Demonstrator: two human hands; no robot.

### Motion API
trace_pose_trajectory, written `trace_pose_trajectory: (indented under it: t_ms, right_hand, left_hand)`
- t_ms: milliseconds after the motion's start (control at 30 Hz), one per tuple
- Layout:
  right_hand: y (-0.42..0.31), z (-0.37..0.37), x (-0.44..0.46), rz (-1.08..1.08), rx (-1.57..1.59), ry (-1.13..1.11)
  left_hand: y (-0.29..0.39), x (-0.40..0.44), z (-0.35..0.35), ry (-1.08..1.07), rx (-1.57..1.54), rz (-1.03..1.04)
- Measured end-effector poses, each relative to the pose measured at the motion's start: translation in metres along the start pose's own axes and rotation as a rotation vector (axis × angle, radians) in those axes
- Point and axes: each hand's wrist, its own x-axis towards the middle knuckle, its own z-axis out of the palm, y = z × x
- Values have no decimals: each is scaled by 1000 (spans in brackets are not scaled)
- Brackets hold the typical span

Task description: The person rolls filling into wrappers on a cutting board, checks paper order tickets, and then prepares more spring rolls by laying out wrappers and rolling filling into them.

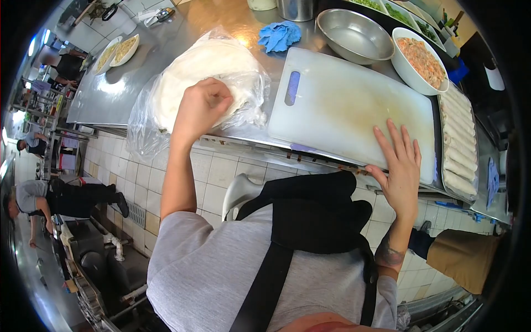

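A stack of thin round wrapper sheets (188, 69) lies in an opened clear plastic bag (145, 124) near the table's front edge. Over the stack, my left hand (206, 105) has its fingers curled into a pinch; what is between the fingertips, if anything, is hidden. To the right is a white cutting board (337, 99) with a slotted handle. My right hand (399, 163) rests on its near right part, fingers spread and nothing held. Beside the board, a tray (441, 146) carries several white rolls (458, 130). A white bowl (402, 55) of orange, chopped filling (421, 62) stands behind them.
A metal bowl (354, 36) and a crumpled blue cloth (279, 36) sit behind the board. Two dishes (126, 51) of pale food stand at the far left. Containers of chopped greens (401, 16) line the back right. Other people (61, 199) are at left; another person's leg (462, 257) shows at right.
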Motion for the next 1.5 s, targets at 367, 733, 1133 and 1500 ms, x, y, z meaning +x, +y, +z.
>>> trace_pose_trajectory:
  t_ms: [367,733,1133,1500]
  right_hand:
    - [-1,-1,0,7,16,0]
    - [0,-5,1,2,21,-55]
    - [-2,-32,13,-6,105,-264]
    - [-88,-37,135,-686,341,-236]
  left_hand:
    - [4,3,-1,-22,50,28]
    - [-21,9,-8,-203,-314,-92]
    - [-6,3,-5,-120,24,72]
    - [-42,20,-28,-210,-411,-121]
